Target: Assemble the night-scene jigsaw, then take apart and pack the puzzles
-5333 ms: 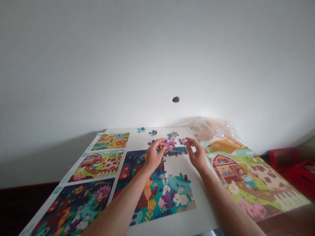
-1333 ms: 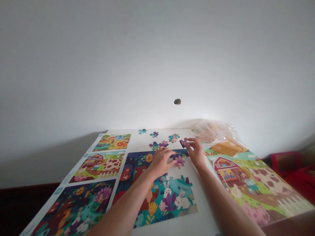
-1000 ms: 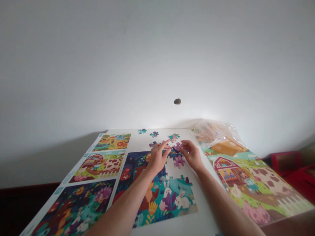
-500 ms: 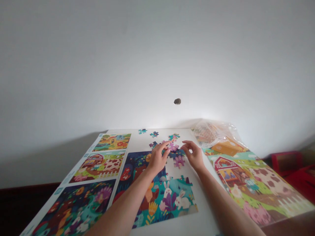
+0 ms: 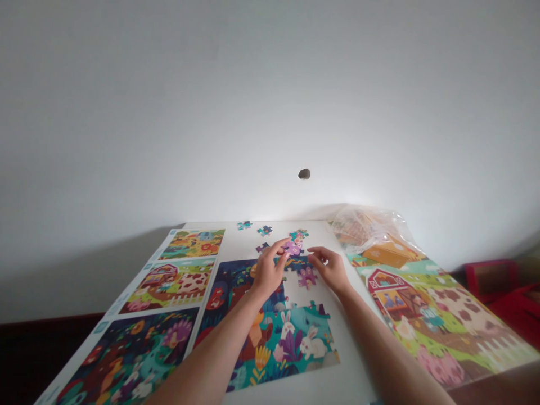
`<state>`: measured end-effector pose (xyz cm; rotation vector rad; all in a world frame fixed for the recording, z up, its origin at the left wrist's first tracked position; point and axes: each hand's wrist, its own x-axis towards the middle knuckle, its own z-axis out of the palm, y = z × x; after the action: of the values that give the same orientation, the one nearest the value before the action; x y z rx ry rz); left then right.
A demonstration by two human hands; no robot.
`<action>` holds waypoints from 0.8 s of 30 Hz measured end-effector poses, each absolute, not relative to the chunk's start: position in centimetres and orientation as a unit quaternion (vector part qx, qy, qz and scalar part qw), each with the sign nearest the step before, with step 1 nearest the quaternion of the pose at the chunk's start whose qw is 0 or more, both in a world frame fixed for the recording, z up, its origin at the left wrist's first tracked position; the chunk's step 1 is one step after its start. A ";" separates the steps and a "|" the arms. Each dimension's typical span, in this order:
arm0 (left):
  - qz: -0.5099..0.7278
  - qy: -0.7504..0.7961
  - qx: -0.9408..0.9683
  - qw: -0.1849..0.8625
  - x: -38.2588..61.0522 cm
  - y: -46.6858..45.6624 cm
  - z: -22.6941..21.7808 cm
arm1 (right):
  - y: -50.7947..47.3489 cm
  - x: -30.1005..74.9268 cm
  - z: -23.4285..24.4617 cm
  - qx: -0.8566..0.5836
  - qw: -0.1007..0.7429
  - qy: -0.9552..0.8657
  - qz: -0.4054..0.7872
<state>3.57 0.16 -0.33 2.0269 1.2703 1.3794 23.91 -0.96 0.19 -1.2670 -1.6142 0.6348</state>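
Observation:
My left hand [image 5: 266,271] pinches a purple puzzle piece [image 5: 294,248] between thumb and forefinger, just above the far edge of a partly assembled puzzle [image 5: 270,326] with rabbits and dark foliage. My right hand [image 5: 332,268] hovers beside it with its fingers loosely curled and apart; nothing shows in them. Another purple piece [image 5: 307,275] lies in the puzzle's white gap between my two hands. Loose pieces [image 5: 298,234] lie further back on the white table [image 5: 337,320].
A sheet of printed puzzle pictures [image 5: 169,281] lies at the left. A finished farm puzzle [image 5: 426,309] covers the right side. A plastic bag with an orange box [image 5: 382,239] sits at the back right. Red crates [image 5: 502,278] stand beyond the table's right edge.
My right hand brought a purple piece from the right and passed it to my left hand. The left hand now holds it a little higher; the right hand has drawn back slightly.

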 end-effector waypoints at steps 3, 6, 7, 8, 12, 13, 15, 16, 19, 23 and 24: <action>0.490 0.430 0.725 0.221 3.7 0.2 -0.5 | -1.2 23.6 0.4 -0.500 0.432 -0.694 0.286; 0.489 0.401 0.734 0.247 3.9 0.2 -0.6 | -1.3 23.4 0.6 -0.492 0.426 -0.703 0.285; 0.489 0.396 0.736 0.249 4.0 0.2 -0.6 | -1.3 23.4 0.7 -0.495 0.431 -0.698 0.286; 0.490 0.395 0.738 0.245 4.0 0.1 -0.5 | -1.2 23.5 0.6 -0.498 0.440 -0.689 0.288; 0.479 0.403 0.755 0.194 4.1 0.0 -0.2 | -0.9 23.5 0.4 -0.486 0.486 -0.653 0.317; 0.478 0.403 0.758 0.188 4.0 -0.1 -0.1 | -0.9 23.5 0.3 -0.479 0.492 -0.650 0.325; 0.480 0.397 0.758 0.194 4.0 -0.2 0.0 | -0.9 23.5 0.2 -0.469 0.489 -0.657 0.329; 0.482 0.393 0.757 0.202 4.0 -0.2 0.0 | -0.9 23.5 0.2 -0.468 0.482 -0.666 0.324; 0.470 0.385 0.762 0.223 3.9 -0.2 -0.1 | -1.0 23.5 0.3 -0.472 0.453 -0.694 0.302; 0.451 0.387 0.768 0.240 3.8 0.0 -0.4 | -1.1 23.5 0.5 -0.470 0.442 -0.704 0.297; 0.452 0.390 0.764 0.244 3.8 0.0 -0.5 | -1.2 23.5 0.5 -0.470 0.445 -0.702 0.299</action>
<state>3.84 0.05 -0.50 2.0871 1.0642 1.2347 23.50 -1.18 0.51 -1.1642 -1.7388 0.7417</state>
